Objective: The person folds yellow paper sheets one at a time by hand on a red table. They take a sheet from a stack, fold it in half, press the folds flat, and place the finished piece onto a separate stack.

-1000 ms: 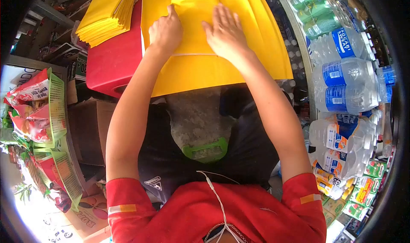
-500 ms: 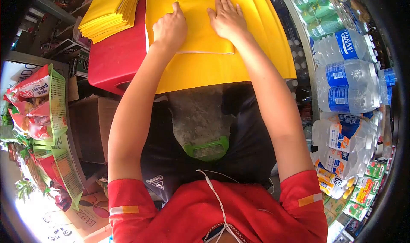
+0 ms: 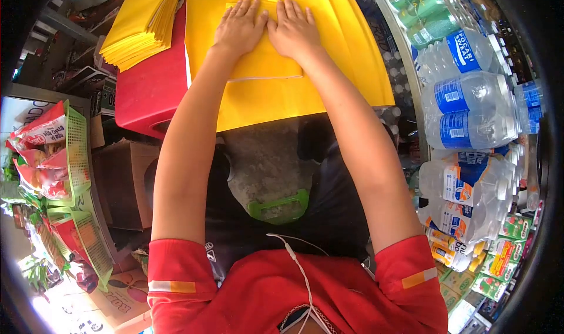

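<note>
Both hands lie flat on a folded yellow sheet, which rests on a larger spread of yellow sheets. My left hand has its fingers stretched out and holds nothing. Beside it, thumbs nearly touching, my right hand presses down with its fingers extended. The top edge of the folded sheet is partly hidden under the fingers. To the left, a stack of folded yellow pieces sits on a red surface.
Packs of plastic bottles line the right side, with small cartons below them. Green baskets with red packets stand at the left, near a cardboard box. A green plastic handle shows between the legs.
My left hand has gone from curled fingers with the index pointing to lying flat. My right hand has moved slightly left, close to it. The whole view has shifted a little.
</note>
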Demonstrator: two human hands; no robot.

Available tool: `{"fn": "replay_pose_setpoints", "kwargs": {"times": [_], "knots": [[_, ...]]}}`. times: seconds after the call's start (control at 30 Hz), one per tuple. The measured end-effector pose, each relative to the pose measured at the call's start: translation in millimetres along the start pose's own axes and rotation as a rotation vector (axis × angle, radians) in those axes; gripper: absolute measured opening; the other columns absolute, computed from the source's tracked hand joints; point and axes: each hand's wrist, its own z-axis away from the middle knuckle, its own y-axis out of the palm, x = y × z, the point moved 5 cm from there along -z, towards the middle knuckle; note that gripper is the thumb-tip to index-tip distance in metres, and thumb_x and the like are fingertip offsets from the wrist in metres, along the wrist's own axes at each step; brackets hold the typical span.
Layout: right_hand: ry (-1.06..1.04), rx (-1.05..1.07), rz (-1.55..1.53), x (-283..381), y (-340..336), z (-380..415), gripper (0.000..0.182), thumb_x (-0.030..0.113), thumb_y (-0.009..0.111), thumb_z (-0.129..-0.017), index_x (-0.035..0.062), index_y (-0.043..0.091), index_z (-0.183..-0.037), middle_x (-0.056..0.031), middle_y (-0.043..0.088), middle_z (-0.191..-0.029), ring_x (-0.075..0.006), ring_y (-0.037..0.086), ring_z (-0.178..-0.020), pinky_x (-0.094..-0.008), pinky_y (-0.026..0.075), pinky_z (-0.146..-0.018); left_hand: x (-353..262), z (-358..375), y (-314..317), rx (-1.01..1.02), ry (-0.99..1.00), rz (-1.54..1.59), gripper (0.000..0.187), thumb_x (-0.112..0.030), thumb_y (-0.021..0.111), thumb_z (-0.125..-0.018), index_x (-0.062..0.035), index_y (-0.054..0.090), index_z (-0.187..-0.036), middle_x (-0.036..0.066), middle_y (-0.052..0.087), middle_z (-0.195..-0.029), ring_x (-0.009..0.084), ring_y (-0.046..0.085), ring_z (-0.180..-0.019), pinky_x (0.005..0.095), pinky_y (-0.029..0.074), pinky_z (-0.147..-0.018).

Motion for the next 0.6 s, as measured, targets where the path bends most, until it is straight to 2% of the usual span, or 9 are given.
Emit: {"fn": "replay_pose_setpoints", "kwargs": {"times": [0.07, 0.17, 0.27, 0.47, 0.5, 0.6], "knots": [[-0.013, -0.029, 0.007, -1, 1, -3, 0.069, 0.046, 0.024, -0.109, 0.0023, 0.025, -0.163, -0.0139, 0.022, -0.171, -0.0257, 0.018, -0.159, -0.0485, 0.011, -0.13, 3, -2, 0, 0.008, -0.029, -0.053, 0.061, -0.045, 0.028, -0.109, -0.0143, 0.035, -0.161, 0.012, 0.03, -0.169, 0.0287, 0.028, -0.156, 0.0434, 0.02, -0.128], [-0.013, -0.004, -0.027, -1, -1, 0, 0.068, 0.042, 0.024, -0.11, -0.0008, 0.023, -0.162, -0.0137, 0.02, -0.172, -0.0249, 0.016, -0.16, -0.0469, 0.007, -0.13, 3, 0, 0, -0.002, -0.035, -0.025, 0.06, -0.044, 0.028, -0.109, -0.0153, 0.036, -0.161, 0.011, 0.031, -0.168, 0.0283, 0.028, -0.156, 0.0428, 0.019, -0.128], [-0.015, -0.036, -0.009, -1, 1, 11, 0.068, 0.042, 0.025, -0.11, -0.0021, 0.023, -0.162, -0.0148, 0.022, -0.171, -0.0261, 0.017, -0.16, -0.0476, 0.008, -0.13, 3, -1, 2, 0.008, -0.068, -0.022, 0.062, -0.047, 0.026, -0.108, -0.0167, 0.036, -0.162, 0.008, 0.032, -0.169, 0.0228, 0.026, -0.157, 0.0387, 0.018, -0.129], [-0.087, -0.099, 0.012, 2, -16, 68, 0.067, 0.041, 0.029, -0.111, -0.0048, 0.029, -0.159, -0.02, 0.031, -0.167, -0.0296, 0.026, -0.157, -0.05, 0.014, -0.128, 0, -1, 2, 0.006, -0.091, -0.051, 0.063, -0.049, 0.025, -0.108, -0.0181, 0.034, -0.162, 0.006, 0.029, -0.17, 0.0213, 0.023, -0.158, 0.0376, 0.016, -0.13], [-0.135, -0.164, 0.005, 2, -18, 80, 0.065, 0.04, 0.033, -0.11, -0.006, 0.035, -0.156, -0.022, 0.036, -0.163, -0.0311, 0.032, -0.154, -0.0496, 0.017, -0.127, 0, 0, 2, -0.006, -0.08, -0.045, 0.063, -0.049, 0.026, -0.108, -0.0174, 0.035, -0.162, 0.008, 0.03, -0.169, 0.0233, 0.024, -0.157, 0.0386, 0.017, -0.129], [-0.219, -0.181, 0.01, 4, -32, 110, 0.062, 0.038, 0.037, -0.11, -0.0076, 0.041, -0.152, -0.0234, 0.042, -0.16, -0.0329, 0.036, -0.151, -0.0494, 0.021, -0.126, 1, 0, 4, -0.04, -0.055, -0.033, 0.064, -0.05, 0.028, -0.108, -0.0161, 0.036, -0.161, 0.011, 0.032, -0.168, 0.0273, 0.027, -0.156, 0.0404, 0.018, -0.129]]}}
